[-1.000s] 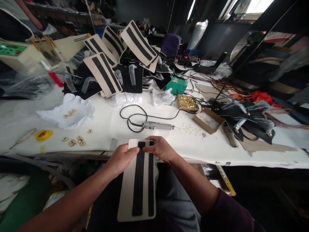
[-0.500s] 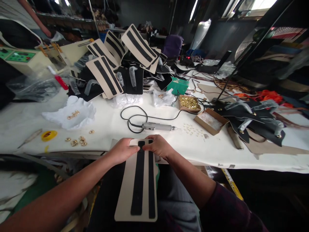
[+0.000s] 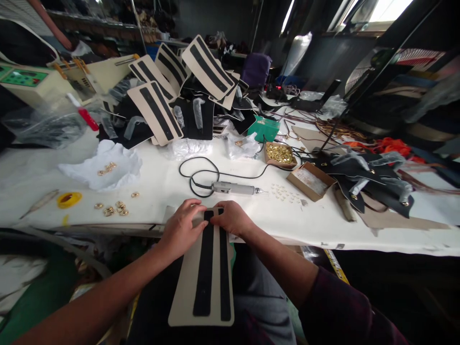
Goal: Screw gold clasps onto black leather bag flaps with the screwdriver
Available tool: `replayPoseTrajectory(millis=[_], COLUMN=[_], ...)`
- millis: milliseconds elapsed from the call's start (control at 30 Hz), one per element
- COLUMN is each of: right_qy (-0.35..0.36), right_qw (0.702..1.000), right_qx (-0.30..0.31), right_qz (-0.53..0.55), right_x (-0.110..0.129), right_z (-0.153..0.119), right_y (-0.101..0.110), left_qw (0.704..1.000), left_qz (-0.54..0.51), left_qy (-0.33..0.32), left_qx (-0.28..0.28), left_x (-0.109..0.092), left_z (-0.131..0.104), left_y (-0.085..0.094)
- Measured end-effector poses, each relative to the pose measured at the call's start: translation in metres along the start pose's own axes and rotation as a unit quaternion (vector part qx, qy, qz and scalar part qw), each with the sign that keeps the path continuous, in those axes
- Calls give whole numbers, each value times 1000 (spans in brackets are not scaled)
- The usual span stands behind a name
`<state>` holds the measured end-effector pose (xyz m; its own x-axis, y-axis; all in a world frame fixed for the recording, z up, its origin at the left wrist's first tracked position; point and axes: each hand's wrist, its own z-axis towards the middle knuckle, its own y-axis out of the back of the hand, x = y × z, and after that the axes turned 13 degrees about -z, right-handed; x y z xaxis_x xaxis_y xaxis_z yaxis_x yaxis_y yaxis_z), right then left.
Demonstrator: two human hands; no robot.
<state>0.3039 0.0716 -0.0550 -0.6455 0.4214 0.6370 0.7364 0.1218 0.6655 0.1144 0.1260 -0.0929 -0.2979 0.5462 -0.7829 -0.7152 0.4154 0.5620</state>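
A long beige panel [image 3: 214, 268] with rounded corners and two black strips hangs from the table's front edge over my lap. My right hand [image 3: 232, 218] pinches its top end, the thumb lying on the wider black strip [image 3: 204, 278]. At the top left corner, my left hand [image 3: 182, 226] curls round the panel, thumb on the same strip and forefinger arched at the top edge. The undersides of both hands are hidden. Just beyond them lies a grey pen-shaped power screwdriver [image 3: 235, 188] with a black cord.
Small gold fittings [image 3: 120, 207] lie at left beside a yellow tape roll [image 3: 69, 200]. Tiny pieces [image 3: 285, 193] are scattered right of the screwdriver, near a cardboard box [image 3: 311, 179] and a box of gold parts [image 3: 279, 153]. Similar striped panels [image 3: 155, 112] are piled behind.
My left hand has loosened and lifted its fingers at the panel's corner, its back turning more into view. My right hand keeps its pinch. The view has shifted slightly.
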Motion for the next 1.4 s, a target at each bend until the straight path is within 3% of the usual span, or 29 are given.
replayPoseTrajectory(millis=[133,367,1067,1167,1267,1400], right_qy=[12,51,46,74,116,79], right_qw=[1000,990,988,984,967,948], right_qx=[-13,-84,-79,-130,-223,-309], right_qz=[-24,-98,-121,-96,-42,8], right_x=[-2,-11,-13,-17,-32,-85], right_z=[0,-3,-6,-12,-22,-42], right_y=[-2,-4,-3,-7,-6,19], left_qw=[998,998,995,995,994,994], left_qz=[46,52,82,81,73,68], left_qy=[-38,-16,-50,-63,-79,-89], left_qx=[5,4,11,9,6,1], left_x=[-3,-1,15,21,25,27], left_z=[-7,-9,-13,-13,-12,-11], left_y=[-4,-9,-11,-12,-12,-14])
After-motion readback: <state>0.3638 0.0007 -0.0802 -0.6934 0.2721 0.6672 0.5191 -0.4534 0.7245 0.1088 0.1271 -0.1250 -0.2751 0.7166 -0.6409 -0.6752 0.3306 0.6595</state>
